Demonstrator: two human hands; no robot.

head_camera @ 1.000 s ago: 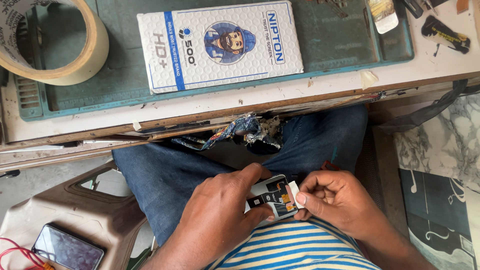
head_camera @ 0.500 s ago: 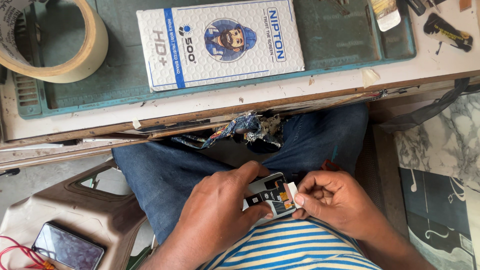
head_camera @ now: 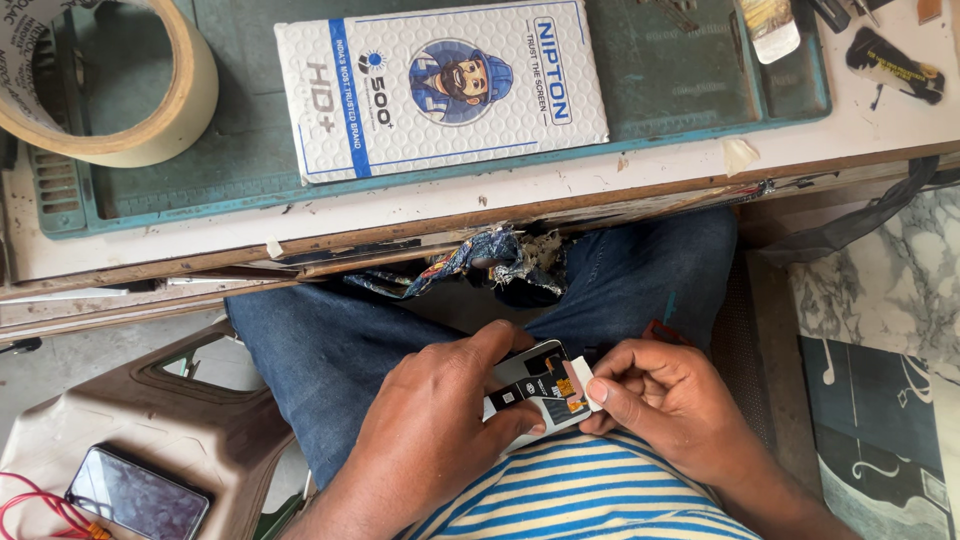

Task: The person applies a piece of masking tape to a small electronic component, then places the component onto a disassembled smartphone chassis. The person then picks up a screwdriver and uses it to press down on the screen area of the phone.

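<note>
- Your left hand point(head_camera: 430, 440) gripped the opened phone point(head_camera: 535, 388) over your lap; your right hand point(head_camera: 665, 400) pinched its white tab point(head_camera: 585, 369)
- A white box point(head_camera: 440, 85) and tape roll point(head_camera: 120, 90) lay on the green mat point(head_camera: 680, 90)
- A second phone point(head_camera: 135, 492) rested on the brown stool point(head_camera: 170, 420)

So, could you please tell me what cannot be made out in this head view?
- Phone part: mostly covered by the left hand and right hand; its full outline is hidden.
- White tab: too small to identify, pinched under the right thumb.
- Tape roll: cut off by the top and left edges.
- Dark tool: small, at the top-right corner; its kind is unclear.
- Phone on the stool: its screen is dark and partly cut off by the bottom edge.
</note>
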